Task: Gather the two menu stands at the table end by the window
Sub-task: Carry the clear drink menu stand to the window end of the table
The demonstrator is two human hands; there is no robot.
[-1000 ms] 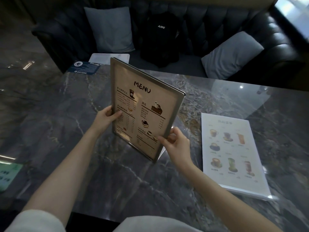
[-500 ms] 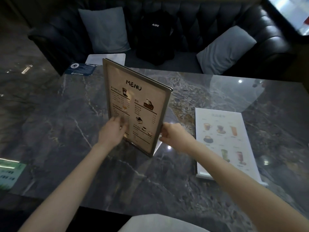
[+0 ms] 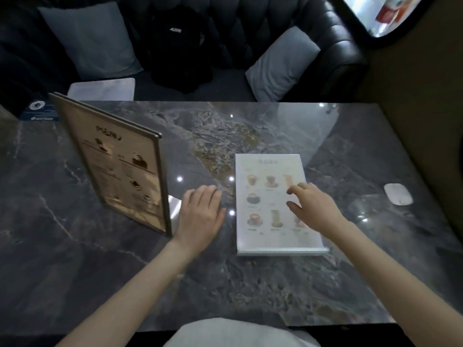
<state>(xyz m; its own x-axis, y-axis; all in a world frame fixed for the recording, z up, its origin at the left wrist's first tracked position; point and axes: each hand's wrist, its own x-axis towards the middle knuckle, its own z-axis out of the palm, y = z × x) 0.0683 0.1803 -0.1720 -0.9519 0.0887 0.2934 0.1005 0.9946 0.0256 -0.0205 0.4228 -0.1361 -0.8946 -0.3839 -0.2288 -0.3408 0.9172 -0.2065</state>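
The tabletop (image 3: 225, 284) is a dark grey marble with pale veins and a brownish patch near the middle, and it is glossy, so small ceiling lights reflect on it as white dots. On its left part the framed menu stand (image 3: 117, 169) is upright, turned at an angle, with the word MENU and small dish pictures on its beige face. The left hand (image 3: 200, 216) is just beside the right edge of this stand, palm down, the fingers (image 3: 203, 194) loosely extended and holding nothing; I cannot tell if it touches the surface. To the right, the white drinks menu stand (image 3: 265, 206) lies leaning back on the tabletop, with its clear base toward the person. The right hand (image 3: 313, 206) is over the right side of this menu, the fingers spread apart and empty, and I cannot tell if they touch the sheet. Further right a small white oval object (image 3: 398, 194) rests alone. Behind the table is a black tufted leather sofa (image 3: 275, 23) with two grey cushions (image 3: 92, 38) and a black backpack (image 3: 178, 48) between them. A bright window (image 3: 380, 13) is in the upper right corner, and a brown wall (image 3: 426, 121) closes the right side.
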